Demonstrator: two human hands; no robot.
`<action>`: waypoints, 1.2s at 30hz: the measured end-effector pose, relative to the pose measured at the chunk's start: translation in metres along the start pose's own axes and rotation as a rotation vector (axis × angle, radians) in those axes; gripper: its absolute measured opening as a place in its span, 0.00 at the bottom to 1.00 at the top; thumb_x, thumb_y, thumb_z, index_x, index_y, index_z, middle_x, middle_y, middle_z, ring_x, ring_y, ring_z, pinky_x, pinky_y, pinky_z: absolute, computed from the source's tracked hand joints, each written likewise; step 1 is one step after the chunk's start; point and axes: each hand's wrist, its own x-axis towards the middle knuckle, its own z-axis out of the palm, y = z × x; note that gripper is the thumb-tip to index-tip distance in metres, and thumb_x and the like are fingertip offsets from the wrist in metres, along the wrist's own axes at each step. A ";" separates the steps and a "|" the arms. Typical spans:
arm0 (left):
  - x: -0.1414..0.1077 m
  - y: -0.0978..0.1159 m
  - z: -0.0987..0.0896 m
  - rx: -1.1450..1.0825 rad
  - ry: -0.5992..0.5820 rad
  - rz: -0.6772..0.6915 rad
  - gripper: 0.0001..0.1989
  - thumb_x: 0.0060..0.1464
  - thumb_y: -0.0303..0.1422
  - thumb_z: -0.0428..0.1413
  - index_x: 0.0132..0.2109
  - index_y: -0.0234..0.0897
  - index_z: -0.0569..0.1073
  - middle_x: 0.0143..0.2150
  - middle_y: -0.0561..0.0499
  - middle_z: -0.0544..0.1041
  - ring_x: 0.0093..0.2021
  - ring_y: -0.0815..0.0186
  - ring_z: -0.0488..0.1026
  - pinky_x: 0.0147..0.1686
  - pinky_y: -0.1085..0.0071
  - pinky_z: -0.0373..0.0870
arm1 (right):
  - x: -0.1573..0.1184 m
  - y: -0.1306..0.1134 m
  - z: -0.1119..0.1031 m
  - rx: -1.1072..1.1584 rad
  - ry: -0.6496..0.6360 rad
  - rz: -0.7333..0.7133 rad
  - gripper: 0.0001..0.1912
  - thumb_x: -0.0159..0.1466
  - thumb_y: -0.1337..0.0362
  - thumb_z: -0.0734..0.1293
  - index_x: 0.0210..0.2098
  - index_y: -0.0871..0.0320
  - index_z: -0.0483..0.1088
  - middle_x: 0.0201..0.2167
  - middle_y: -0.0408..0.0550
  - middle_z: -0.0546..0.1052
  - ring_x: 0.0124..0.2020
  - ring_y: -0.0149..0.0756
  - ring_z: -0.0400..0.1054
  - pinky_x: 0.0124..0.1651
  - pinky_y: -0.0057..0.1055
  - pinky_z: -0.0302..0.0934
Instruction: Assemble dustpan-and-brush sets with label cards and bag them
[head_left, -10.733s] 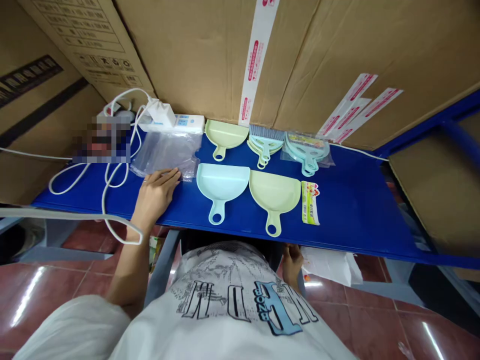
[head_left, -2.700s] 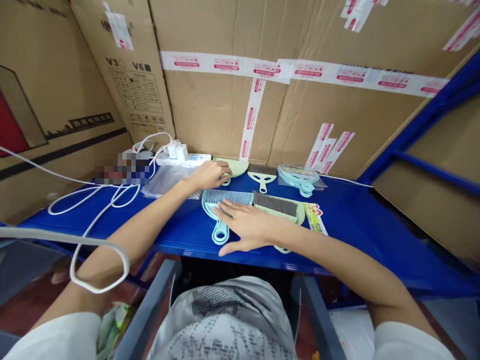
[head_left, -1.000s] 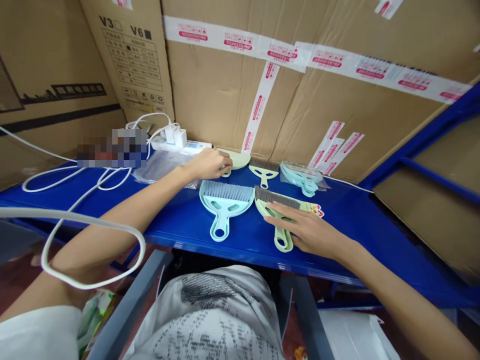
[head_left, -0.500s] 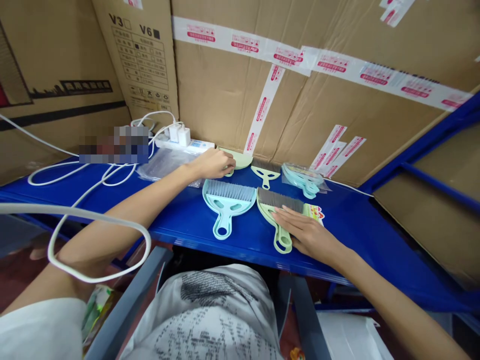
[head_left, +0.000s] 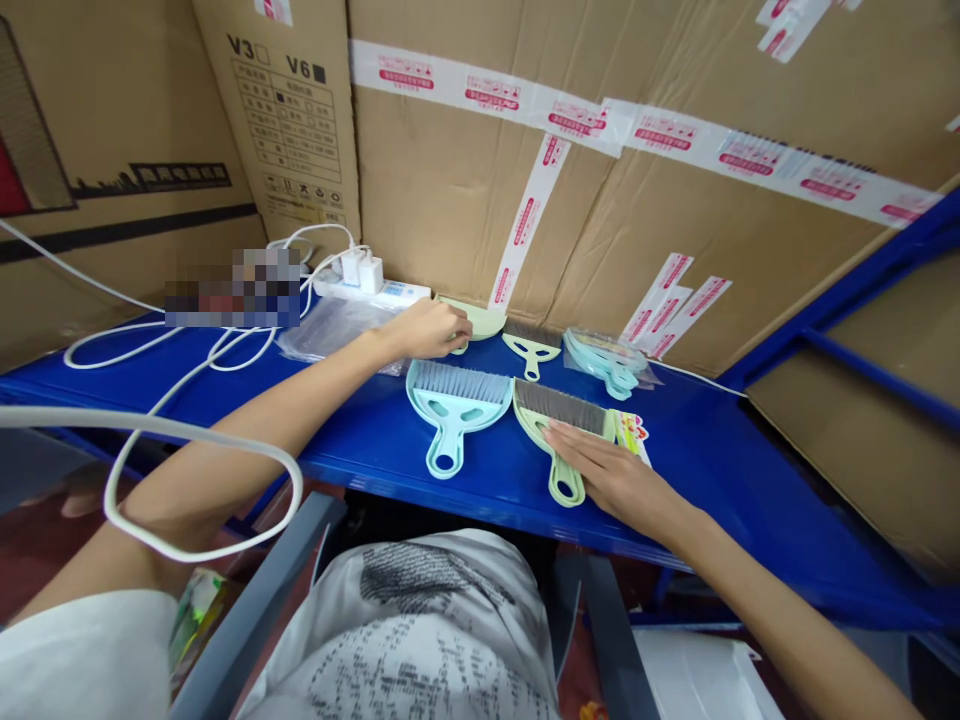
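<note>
My left hand reaches to the back of the table, its fingers curled closed around the lower part of a pale green dustpan. On the right, my right hand lies with its fingers stretched out flat over a green brush-and-dustpan set, whose grey bristles point away from me. A colourful label card sticks out beside that set. Between my arms lies a light blue brush-and-dustpan set, untouched. A small pale green brush with dark bristles rests behind them.
A plastic-wrapped blue set lies at the back right of the blue table. Clear plastic bags and a white power strip are at the back left. A white cable loops over my left forearm. Cardboard walls the back.
My right hand has slid slightly down the green set, showing more of its bristles. The left hand stays on the dustpan.
</note>
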 end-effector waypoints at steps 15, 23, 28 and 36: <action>0.000 0.002 0.001 0.000 -0.056 -0.041 0.16 0.69 0.36 0.49 0.49 0.37 0.81 0.45 0.43 0.85 0.45 0.56 0.82 0.39 0.65 0.70 | -0.059 0.131 -0.033 0.219 -0.267 0.750 0.42 0.56 0.38 0.73 0.61 0.61 0.78 0.50 0.62 0.82 0.50 0.56 0.79 0.53 0.50 0.74; 0.000 0.002 0.000 -0.014 -0.047 -0.031 0.16 0.70 0.35 0.49 0.48 0.37 0.81 0.46 0.43 0.85 0.46 0.55 0.82 0.40 0.65 0.69 | -0.054 0.135 -0.026 0.397 -0.149 0.805 0.36 0.51 0.33 0.77 0.43 0.57 0.77 0.40 0.56 0.82 0.42 0.48 0.77 0.46 0.42 0.71; 0.000 0.003 -0.002 0.000 -0.032 -0.040 0.15 0.69 0.35 0.50 0.48 0.37 0.81 0.46 0.43 0.85 0.46 0.55 0.82 0.38 0.65 0.69 | -0.056 0.136 -0.027 0.514 -0.117 0.857 0.36 0.52 0.29 0.75 0.35 0.57 0.75 0.32 0.53 0.82 0.35 0.44 0.76 0.42 0.40 0.70; 0.000 0.003 -0.003 0.023 -0.037 -0.041 0.16 0.69 0.35 0.49 0.49 0.36 0.81 0.46 0.43 0.85 0.45 0.54 0.82 0.37 0.64 0.69 | -0.068 0.145 -0.037 0.425 -0.108 0.798 0.36 0.63 0.31 0.68 0.43 0.58 0.84 0.40 0.56 0.86 0.35 0.46 0.77 0.38 0.38 0.70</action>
